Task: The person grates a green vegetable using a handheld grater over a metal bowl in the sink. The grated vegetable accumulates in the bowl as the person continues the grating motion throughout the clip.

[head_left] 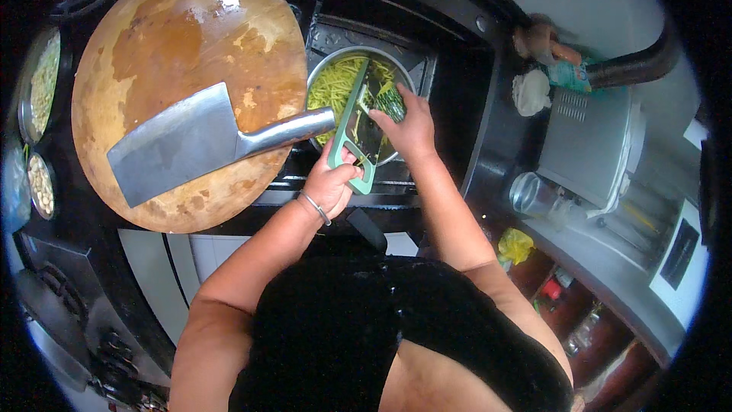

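My left hand (pixel 337 174) grips the handle of a green-framed grater (pixel 338 151), which slants across the top of a round metal pot (pixel 407 71). Pale green-yellow vegetable shreds (pixel 331 84) lie in the pot. On the grater's face, my right hand (pixel 410 123) holds a chunk of dark green, striped-skinned vegetable (pixel 391 103), perhaps a squash. A few shreds cling to the grater's dark surface. The pot stands in a black sink (pixel 457 91), and the grater hides part of its contents.
Left of the sink, a cleaver (pixel 177 146) lies on a round wooden chopping board (pixel 171 40), its handle reaching over the pot's rim. A plate of chopped food (pixel 47 86) and a bowl of pale pieces (pixel 40 186) stand far left. At right are a glass jar (pixel 527 193) and a yellow bag (pixel 516 245).
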The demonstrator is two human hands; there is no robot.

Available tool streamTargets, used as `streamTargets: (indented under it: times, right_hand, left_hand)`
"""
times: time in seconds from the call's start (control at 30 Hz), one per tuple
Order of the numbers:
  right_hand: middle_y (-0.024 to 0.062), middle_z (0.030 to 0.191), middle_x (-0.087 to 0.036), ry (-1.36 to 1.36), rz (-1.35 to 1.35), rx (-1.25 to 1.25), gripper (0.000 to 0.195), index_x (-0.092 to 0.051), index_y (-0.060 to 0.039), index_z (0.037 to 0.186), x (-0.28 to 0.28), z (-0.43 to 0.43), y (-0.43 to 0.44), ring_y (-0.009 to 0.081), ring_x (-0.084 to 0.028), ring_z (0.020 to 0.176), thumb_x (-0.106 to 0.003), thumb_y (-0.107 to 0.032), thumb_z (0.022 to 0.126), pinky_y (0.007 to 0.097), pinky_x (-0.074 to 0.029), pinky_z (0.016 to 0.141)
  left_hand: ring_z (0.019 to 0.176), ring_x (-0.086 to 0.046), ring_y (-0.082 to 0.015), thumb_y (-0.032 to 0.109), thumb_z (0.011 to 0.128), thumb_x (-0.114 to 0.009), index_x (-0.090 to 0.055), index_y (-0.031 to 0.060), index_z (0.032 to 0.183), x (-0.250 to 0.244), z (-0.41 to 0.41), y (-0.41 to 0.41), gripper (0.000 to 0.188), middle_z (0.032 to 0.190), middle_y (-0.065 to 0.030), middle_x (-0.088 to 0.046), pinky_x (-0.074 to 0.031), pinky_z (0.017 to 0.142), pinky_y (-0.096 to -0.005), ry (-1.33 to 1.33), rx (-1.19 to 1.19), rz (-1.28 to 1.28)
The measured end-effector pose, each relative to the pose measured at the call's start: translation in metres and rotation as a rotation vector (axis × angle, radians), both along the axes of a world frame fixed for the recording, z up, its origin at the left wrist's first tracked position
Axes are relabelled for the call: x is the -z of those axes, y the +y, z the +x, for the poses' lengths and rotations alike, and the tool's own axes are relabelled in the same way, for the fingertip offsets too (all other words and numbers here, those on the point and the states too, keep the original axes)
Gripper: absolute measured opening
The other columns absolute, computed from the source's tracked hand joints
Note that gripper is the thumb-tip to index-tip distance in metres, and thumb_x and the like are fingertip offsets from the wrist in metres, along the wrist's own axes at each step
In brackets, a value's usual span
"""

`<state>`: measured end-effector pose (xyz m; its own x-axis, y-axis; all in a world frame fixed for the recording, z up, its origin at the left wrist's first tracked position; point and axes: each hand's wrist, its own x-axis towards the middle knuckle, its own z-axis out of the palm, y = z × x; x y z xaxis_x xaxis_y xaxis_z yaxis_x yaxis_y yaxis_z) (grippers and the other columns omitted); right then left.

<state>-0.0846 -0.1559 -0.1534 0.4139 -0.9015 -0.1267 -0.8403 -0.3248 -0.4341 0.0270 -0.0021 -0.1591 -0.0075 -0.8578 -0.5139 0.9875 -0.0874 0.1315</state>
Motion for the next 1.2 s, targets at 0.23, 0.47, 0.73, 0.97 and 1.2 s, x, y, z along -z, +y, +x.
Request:
streamTargets:
  times: [0.23, 0.47, 0.73, 0.97, 1.2]
  right_hand:
    - [0.0257, 0.118, -0.060, -0.120, 0.072, -0.105, 0.067, -0.054, -0.0009, 0.129, -0.031, 0.003, 0.036, 0.0401, -0.058, 0.110, -0.077, -0.033, 0.075, 0.0432, -0.045, 0.096]
    - [0.0226, 0.109, -0.066, 0.069, 0.029, 0.090, 0.056, -0.059, 0.0006, 0.123, 0.039, 0.015, -0.044, 0.0338, -0.064, 0.102, -0.072, -0.034, 0.081, 0.0369, -0.049, 0.090]
    - [0.0243, 0.107, -0.065, -0.091, 0.060, -0.130, 0.060, -0.060, 0.0004, 0.123, -0.020, 0.005, 0.030, 0.0380, -0.063, 0.099, -0.076, -0.032, 0.075, 0.0425, -0.048, 0.090]
    - [0.0242, 0.106, -0.066, -0.010, 0.005, 0.044, 0.057, -0.060, 0.0025, 0.121, 0.036, 0.021, -0.038, 0.0358, -0.065, 0.099, -0.074, -0.032, 0.078, 0.0379, -0.050, 0.087]
    - [0.0245, 0.110, -0.064, -0.131, 0.085, -0.097, 0.061, -0.059, 0.0009, 0.123, 0.000, 0.011, 0.009, 0.0387, -0.062, 0.101, -0.077, -0.029, 0.073, 0.0425, -0.048, 0.090]
  left_hand:
    - [0.133, -0.038, -0.0232, -0.012, 0.072, -0.048, -0.036, 0.0110, 0.141, 0.007, 0.002, 0.004, 0.074, 0.143, -0.0070, -0.041, -0.038, 0.100, -0.0427, 0.018, 0.009, -0.054]
    - [0.133, -0.037, -0.0217, -0.014, 0.072, -0.046, -0.034, 0.0125, 0.144, 0.001, -0.004, 0.003, 0.077, 0.143, -0.0071, -0.041, -0.038, 0.098, -0.0353, -0.026, 0.035, -0.059]
    - [0.132, -0.038, -0.0198, -0.014, 0.073, -0.046, -0.036, 0.0133, 0.144, 0.005, 0.000, 0.004, 0.077, 0.143, -0.0059, -0.041, -0.037, 0.098, -0.0321, 0.005, 0.002, -0.017]
    - [0.132, -0.037, -0.0194, -0.015, 0.073, -0.046, -0.034, 0.0142, 0.144, 0.001, 0.000, 0.002, 0.078, 0.144, -0.0052, -0.038, -0.040, 0.095, -0.0321, 0.012, 0.029, -0.052]
    - [0.132, -0.038, -0.0196, -0.015, 0.072, -0.046, -0.035, 0.0145, 0.144, -0.003, 0.004, 0.001, 0.078, 0.144, -0.0051, -0.039, -0.040, 0.095, -0.0310, 0.056, -0.004, -0.025]
